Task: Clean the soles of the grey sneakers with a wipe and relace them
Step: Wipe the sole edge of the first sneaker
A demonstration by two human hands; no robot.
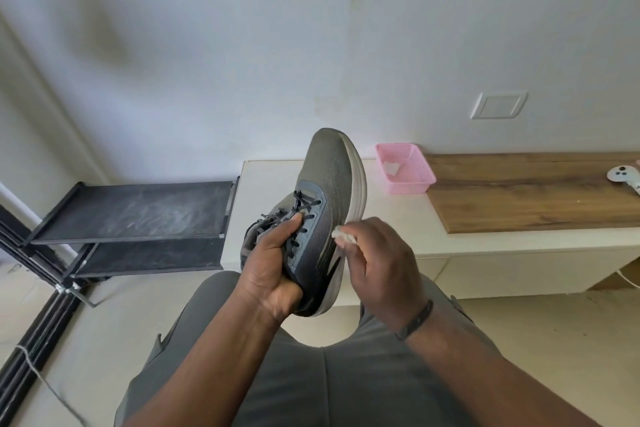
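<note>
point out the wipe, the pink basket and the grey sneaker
wipe (343, 235): head view, white wad at right hand's fingertips
pink basket (414, 186): head view, front wall
grey sneaker (329, 166): head view, mesh toe upper

Grey knit sneaker (327, 177) in my left grip (273, 263), black laces (301, 208), off-white sole (356, 177); white wipe (343, 235); pink perforated basket (405, 166); cream counter (398, 225).
</note>
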